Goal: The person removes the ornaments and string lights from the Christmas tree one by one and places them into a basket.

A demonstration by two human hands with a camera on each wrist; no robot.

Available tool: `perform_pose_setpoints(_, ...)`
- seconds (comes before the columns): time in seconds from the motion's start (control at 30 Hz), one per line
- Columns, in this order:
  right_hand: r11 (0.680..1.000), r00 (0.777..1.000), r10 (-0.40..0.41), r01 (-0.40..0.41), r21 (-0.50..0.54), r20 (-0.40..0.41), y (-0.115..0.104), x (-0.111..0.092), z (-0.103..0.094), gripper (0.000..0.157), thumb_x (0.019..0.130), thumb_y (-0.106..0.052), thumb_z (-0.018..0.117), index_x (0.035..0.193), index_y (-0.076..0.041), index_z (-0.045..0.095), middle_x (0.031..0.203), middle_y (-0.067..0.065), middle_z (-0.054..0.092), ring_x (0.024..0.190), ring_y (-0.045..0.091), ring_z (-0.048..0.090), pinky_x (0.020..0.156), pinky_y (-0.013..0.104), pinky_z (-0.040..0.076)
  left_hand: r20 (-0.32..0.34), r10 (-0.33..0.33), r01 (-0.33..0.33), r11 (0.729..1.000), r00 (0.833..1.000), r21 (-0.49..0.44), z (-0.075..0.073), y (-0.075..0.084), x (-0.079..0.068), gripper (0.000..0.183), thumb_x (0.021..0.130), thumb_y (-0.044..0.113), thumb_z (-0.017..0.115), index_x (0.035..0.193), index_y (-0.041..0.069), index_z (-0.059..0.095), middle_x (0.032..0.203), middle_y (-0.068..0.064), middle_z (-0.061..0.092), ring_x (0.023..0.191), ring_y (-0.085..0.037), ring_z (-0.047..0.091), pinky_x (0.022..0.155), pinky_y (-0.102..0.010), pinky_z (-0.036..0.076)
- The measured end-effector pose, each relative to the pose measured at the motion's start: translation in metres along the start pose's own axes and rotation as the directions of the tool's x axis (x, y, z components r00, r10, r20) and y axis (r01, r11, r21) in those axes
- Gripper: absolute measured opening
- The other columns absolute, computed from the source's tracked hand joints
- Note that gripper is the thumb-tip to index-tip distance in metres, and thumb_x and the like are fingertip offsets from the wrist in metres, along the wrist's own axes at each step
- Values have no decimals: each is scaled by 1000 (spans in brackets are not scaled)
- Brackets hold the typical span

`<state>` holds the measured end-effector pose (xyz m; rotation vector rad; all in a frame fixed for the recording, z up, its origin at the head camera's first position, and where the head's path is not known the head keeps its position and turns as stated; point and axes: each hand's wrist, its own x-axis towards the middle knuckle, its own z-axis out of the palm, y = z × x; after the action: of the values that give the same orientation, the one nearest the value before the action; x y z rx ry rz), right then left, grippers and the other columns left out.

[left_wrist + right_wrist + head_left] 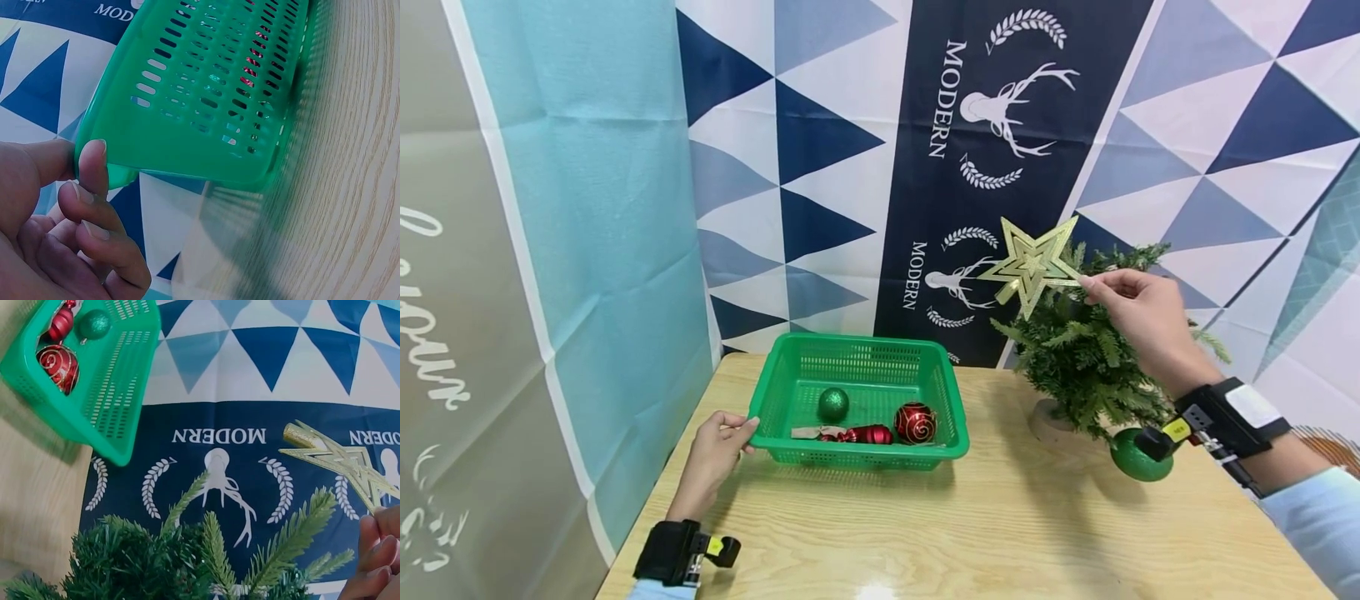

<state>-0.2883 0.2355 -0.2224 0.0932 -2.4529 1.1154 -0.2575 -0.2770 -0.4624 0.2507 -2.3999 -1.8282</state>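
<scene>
My right hand pinches one point of a gold glitter star tree topper, held up beside the top of a small artificial Christmas tree. In the right wrist view the star shows its short tube base turned away from the fingers. At the left, my left hand grips the near left corner of a green plastic basket, thumb and forefinger on its rim in the left wrist view. Inside lie a green glitter ball, a red ball with gold swirls and a long red ornament.
A green ball ornament hangs low on the tree's near side, by the right wrist. The tree's pale base stands on the light wooden table. Patterned cloth hangs close behind the table and along its left side.
</scene>
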Motion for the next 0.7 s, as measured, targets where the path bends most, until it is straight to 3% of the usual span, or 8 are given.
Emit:
perform_pose_setpoints(0.07,1000,1000,-4,4,-13,7,-1,0,2,50,91,-54,61,112,-9,67,85,-15,67,65,11,40,56,29,32,0,4,-4,1000,1000,-5,0,0,0,33,100,32,58,114,3,52,84,-14,66,53,-15,41,51,-27,33)
perform_pose_setpoints(0.3,999,999,-32,32,-16,23,0,-2,11,50,92,-53,60,111,-8,67,82,-15,65,46,11,30,44,34,28,3,11,-10,1000,1000,-17,0,0,-1,34,99,31,59,114,2,51,79,-7,65,53,-15,42,50,-27,32)
perform_pose_setpoints(0.6,996,997,-53,56,-71,50,0,-4,18,53,93,-56,57,113,-8,67,87,-7,66,60,15,40,52,32,32,-5,8,-8,1000,1000,-14,0,0,-1,34,99,32,60,112,2,52,79,-9,66,52,-14,40,50,-26,31)
perform_pose_setpoints(0.7,995,996,-58,64,-78,66,-1,-5,19,55,93,-56,56,114,-6,66,93,0,68,69,14,50,58,28,39,-5,7,-7,1000,1000,-16,0,-1,-1,32,99,31,60,112,3,52,80,-9,66,52,-14,40,50,-27,31)
